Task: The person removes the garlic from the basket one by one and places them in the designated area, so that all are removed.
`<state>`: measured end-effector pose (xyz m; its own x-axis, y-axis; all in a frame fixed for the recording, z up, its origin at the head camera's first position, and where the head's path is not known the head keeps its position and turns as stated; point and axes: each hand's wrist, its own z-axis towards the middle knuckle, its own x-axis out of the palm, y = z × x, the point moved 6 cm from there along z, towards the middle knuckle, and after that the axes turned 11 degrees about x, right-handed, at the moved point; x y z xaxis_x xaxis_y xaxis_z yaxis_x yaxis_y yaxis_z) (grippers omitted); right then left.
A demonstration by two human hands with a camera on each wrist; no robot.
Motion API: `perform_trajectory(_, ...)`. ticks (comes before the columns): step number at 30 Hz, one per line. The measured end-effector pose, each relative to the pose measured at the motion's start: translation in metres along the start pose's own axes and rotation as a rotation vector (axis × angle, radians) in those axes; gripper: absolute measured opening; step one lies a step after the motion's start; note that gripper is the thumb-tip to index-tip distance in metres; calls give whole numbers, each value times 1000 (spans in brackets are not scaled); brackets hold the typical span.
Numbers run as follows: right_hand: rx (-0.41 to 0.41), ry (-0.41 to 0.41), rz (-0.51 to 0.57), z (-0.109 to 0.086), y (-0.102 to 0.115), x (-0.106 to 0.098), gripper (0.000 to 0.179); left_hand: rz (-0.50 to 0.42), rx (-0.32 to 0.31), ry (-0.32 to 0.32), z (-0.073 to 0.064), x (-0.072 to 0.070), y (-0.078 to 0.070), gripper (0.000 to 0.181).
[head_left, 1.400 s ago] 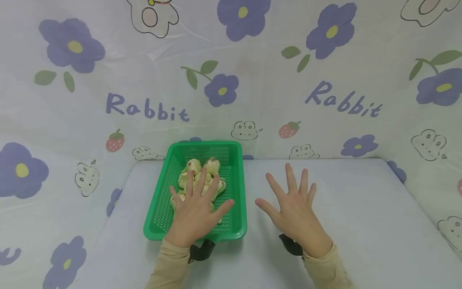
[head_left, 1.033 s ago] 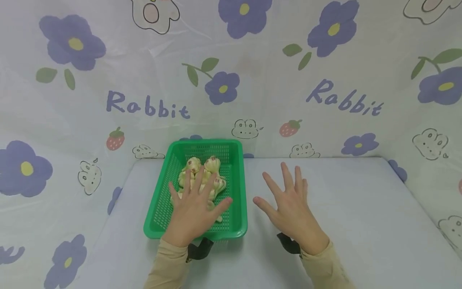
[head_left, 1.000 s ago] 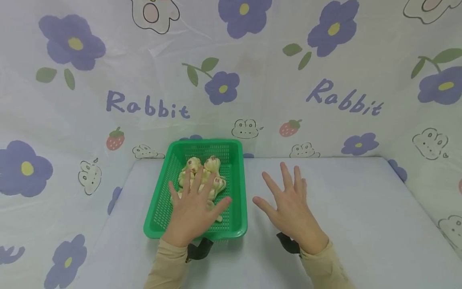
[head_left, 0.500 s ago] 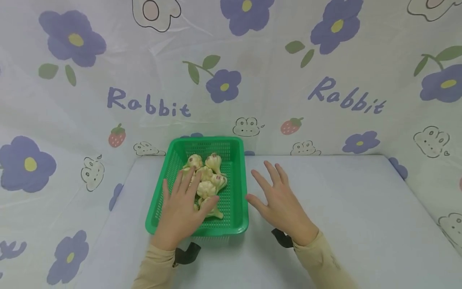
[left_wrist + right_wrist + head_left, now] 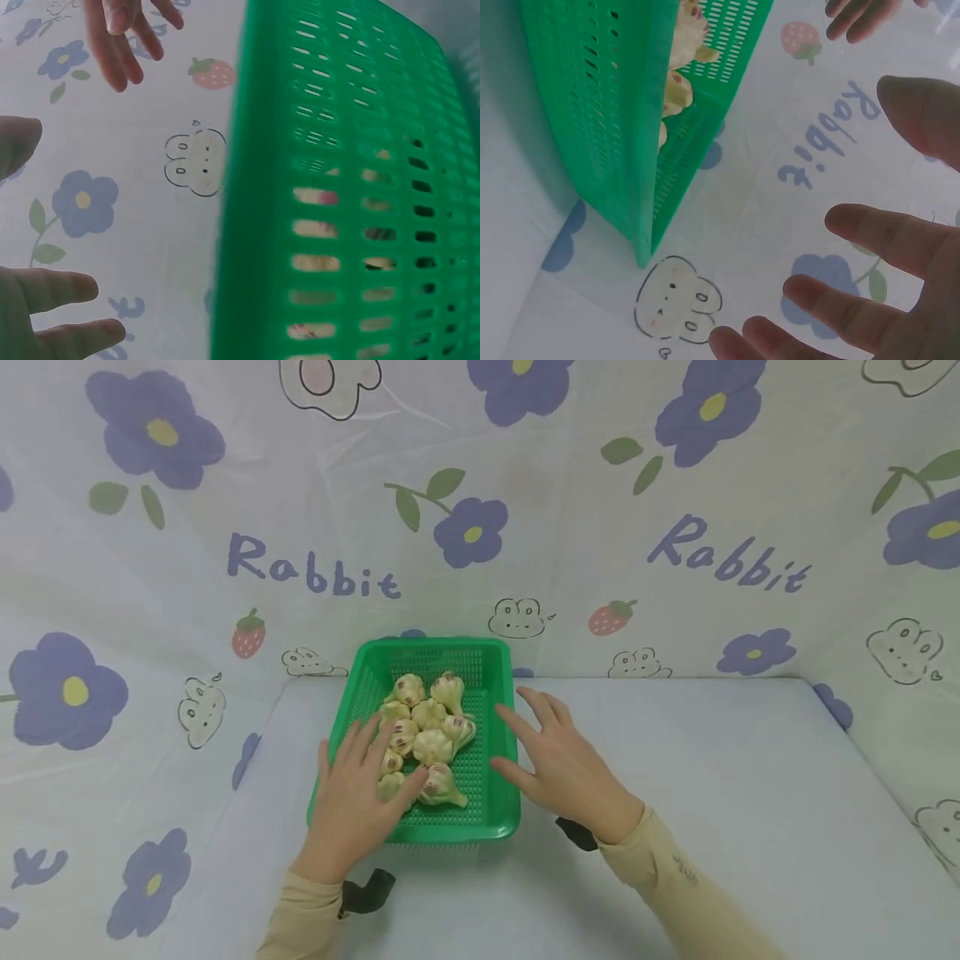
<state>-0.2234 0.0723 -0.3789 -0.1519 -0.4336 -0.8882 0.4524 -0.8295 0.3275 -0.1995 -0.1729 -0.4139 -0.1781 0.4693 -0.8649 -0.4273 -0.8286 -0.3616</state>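
Observation:
A green perforated plastic basket [image 5: 504, 793] stands on the white table, with several garlic bulbs [image 5: 432, 747] lying in it. Over the basket's left side my left hand [image 5: 352, 810] hovers, fingers spread, and hides part of the left rim and some garlic. My right hand [image 5: 566, 768] is above the right rim with its fingertips reaching over it, fingers apart and holding nothing. In the left wrist view the basket's slotted wall [image 5: 330, 187] is close, apart from the fingers. Garlic [image 5: 686, 45] shows past the rim in the right wrist view, and the right fingers [image 5: 885, 232] are clear of the basket.
The white table [image 5: 712, 793] extends to the right of the basket. Behind it hangs a white cloth [image 5: 555, 527] printed with flowers, strawberries, rabbits and lettering. A black strap piece [image 5: 367, 892] sticks out at the left wrist.
My left hand has moved left, uncovering more garlic. My right hand has come left to the basket's right rim. The head view has tilted slightly, and the basket stays in place.

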Motion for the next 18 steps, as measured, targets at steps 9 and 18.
perform_trajectory(9,-61,51,-59,12,13,2,65,10,-31,-17,-11,3,19,85)
perform_trajectory(18,-129,120,-82,21,29,13,61,30,-58,-11,-23,5,35,85)
